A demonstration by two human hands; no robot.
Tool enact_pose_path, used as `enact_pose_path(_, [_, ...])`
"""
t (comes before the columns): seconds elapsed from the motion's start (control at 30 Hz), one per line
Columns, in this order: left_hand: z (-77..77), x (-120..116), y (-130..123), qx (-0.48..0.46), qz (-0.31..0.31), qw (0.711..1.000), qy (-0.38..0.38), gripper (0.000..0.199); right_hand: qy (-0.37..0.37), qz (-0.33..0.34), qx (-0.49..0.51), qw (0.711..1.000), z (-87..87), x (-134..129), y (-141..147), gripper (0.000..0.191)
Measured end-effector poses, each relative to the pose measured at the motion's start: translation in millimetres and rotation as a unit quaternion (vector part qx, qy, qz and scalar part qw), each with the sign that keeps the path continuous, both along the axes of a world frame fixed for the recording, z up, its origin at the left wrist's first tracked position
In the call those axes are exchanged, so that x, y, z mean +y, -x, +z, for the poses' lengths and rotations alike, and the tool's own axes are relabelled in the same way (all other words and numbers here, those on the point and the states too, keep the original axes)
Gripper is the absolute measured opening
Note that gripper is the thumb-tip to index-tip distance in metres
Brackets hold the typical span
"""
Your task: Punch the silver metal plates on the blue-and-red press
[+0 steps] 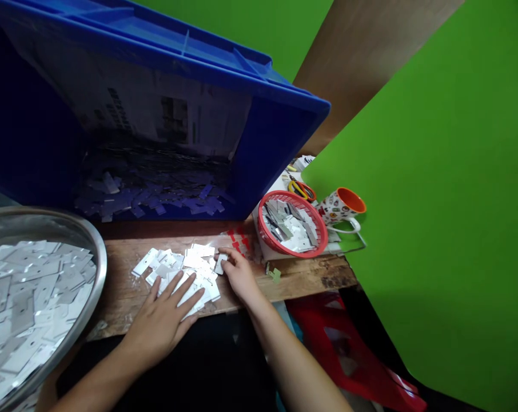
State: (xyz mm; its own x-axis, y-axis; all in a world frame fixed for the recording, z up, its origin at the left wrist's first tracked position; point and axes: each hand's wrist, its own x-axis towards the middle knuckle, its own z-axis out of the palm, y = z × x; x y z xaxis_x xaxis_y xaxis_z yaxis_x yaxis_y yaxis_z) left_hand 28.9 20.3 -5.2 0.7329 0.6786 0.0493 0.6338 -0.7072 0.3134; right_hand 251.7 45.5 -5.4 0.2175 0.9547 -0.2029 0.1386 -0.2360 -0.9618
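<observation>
A loose pile of small flat silvery plates (199, 257) lies on the wooden bench (126, 297). My left hand (168, 309) rests palm down over the near side of this pile, its fingers spread. At the pile's right edge, my right hand (237, 272) pinches one small white-silver plate (220, 264) between thumb and fingers. On the left stands a large steel bowl (99, 257) heaped with similar plates. Behind the pile, a blue crate (280, 126) lies tipped on its side, with many such plates on its lower inner wall.
To the right sits a red plastic basket (267, 232) of plates. Beside it are a patterned mug (334, 206) with an orange inside and yellow-and-orange-handled scissors (302, 189). A green wall (447, 200) bounds the right side. Red material (327, 326) shows below the bench edge.
</observation>
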Motion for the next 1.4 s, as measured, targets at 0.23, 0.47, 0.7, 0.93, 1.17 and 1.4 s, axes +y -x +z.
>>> enact_pose_path(0.23, [24.2,-8,-10,-0.225,0.178,0.916,0.280,0.038,0.018,-0.003,0.077,0.997,15.5,-20,3,0.053])
enact_pose_path(0.47, [53.6,-14,-17,-0.453,0.335,0.429,0.706,0.055,-0.005,0.129,0.001,0.992,52.7,-54,41,0.045])
enact_pose_path(0.7, [60.9,-6,-10,-0.501,0.358,0.363,0.699,0.049,-0.046,0.121,-0.190,0.973,51.6,-41,20,0.021])
enact_pose_path(0.93, [63.2,-8,-7,-0.510,0.344,0.360,0.701,0.051,-0.059,0.152,-0.176,0.971,52.7,-41,35,0.021])
enact_pose_path(1.17, [52.7,-12,-6,-0.505,0.325,0.349,0.719,0.059,-0.048,0.184,-0.192,0.963,54.0,-36,50,0.032])
enact_pose_path(1.4, [60.7,-28,19,-0.407,0.398,0.550,0.611,0.037,-0.002,0.196,-0.060,0.979,52.3,-33,51,0.018])
